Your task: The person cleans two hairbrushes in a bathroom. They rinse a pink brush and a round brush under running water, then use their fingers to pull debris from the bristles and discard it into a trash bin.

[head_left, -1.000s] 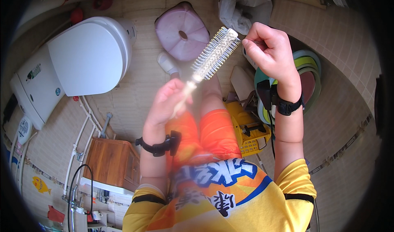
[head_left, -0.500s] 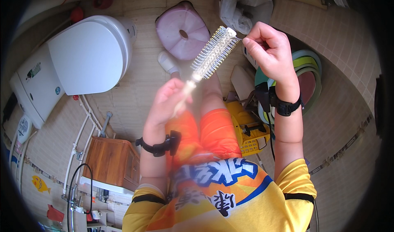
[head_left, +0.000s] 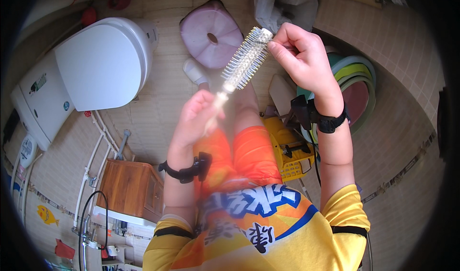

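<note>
A round hairbrush with a pale barrel and rows of thin bristles slants up and to the right in front of me. My left hand is closed round its light handle, slightly blurred. Up by the far end of the brush, my right hand is closed in a pinch, its thumb and forefinger right beside the bristles. Something thin and dark shows at those fingertips, too fine to make out.
A white toilet stands at the left, with a wooden cabinet below it. Ahead lie a pink cushion-like seat and a lined waste bin. Stacked basins and a yellow plastic stool or basket are at the right.
My right hand has moved left and slightly up, its pinched fingers now closer to the bristles. The brush has shifted slightly up and left; my left hand keeps its hold.
</note>
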{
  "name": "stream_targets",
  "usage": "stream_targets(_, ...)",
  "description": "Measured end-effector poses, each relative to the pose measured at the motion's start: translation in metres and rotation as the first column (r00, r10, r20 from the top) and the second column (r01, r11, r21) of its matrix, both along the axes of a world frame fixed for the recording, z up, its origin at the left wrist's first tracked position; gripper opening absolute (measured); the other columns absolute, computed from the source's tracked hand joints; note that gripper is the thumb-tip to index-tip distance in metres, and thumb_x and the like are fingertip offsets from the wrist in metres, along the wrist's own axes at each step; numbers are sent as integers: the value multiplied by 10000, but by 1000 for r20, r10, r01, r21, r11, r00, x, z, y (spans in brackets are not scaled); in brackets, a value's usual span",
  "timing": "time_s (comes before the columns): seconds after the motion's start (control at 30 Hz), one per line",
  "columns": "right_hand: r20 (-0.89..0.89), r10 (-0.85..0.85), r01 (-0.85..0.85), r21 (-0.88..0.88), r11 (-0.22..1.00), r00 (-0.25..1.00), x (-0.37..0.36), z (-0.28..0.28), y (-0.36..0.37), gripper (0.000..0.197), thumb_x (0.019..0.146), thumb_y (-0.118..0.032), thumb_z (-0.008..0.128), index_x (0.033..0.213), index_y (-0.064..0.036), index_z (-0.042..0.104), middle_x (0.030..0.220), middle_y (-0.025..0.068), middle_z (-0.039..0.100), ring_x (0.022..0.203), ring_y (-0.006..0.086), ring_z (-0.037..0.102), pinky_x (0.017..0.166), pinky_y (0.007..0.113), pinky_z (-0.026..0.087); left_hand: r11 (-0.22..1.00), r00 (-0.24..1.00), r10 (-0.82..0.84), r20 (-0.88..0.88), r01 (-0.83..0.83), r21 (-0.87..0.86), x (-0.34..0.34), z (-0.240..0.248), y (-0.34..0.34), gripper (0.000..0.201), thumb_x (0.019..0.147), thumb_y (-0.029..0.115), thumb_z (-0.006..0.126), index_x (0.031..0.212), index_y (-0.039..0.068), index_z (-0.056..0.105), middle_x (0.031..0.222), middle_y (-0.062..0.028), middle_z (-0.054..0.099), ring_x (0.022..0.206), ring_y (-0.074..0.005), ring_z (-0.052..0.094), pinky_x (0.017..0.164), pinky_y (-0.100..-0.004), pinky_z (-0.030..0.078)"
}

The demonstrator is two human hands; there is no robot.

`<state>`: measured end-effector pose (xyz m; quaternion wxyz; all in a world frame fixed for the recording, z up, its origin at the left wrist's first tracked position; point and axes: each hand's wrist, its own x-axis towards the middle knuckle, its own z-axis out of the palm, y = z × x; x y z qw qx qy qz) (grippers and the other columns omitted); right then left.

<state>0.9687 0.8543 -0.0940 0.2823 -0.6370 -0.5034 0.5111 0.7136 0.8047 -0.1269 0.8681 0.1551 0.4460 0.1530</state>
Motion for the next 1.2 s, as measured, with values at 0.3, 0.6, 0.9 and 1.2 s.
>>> stream_targets(0.3,-506,-291,209,-214,954,812,13,1,-6,81,798,-66,565,731,-37,530,653,-64,487,575,-1,377,516,157,293,999,999,32,6,-32,-23,2,-6,-5,121,849,119,464,916,29,417,727,-130,550,390,-92,422,339,-183,318)
stream_targets(0.6,-240,-295,328,109,938,925,25,-2,-15,82,881,-82,473,894,-17,520,774,14,569,738,70,520,683,189,406,994,982,62,-177,-46,96,9,-5,-6,103,874,92,428,948,20,427,764,-99,551,427,-73,431,375,-168,334)
stream_targets(0.9,15,-463,455,159,876,886,50,-20,-22,122,862,-74,473,967,-22,507,777,4,508,708,58,441,647,187,371,928,922,187,-340,-52,368,22,-7,-6,119,873,50,446,985,17,421,805,-84,552,457,-42,416,399,-153,334)
stream_targets(1.2,125,-66,78,-91,993,990,5,-18,5,889,532,-387,801,1234,2,419,626,23,434,573,119,433,561,242,409,835,869,171,-464,123,537,28,-10,-5,171,842,34,507,995,-10,445,837,-91,576,527,-28,458,456,-155,381)
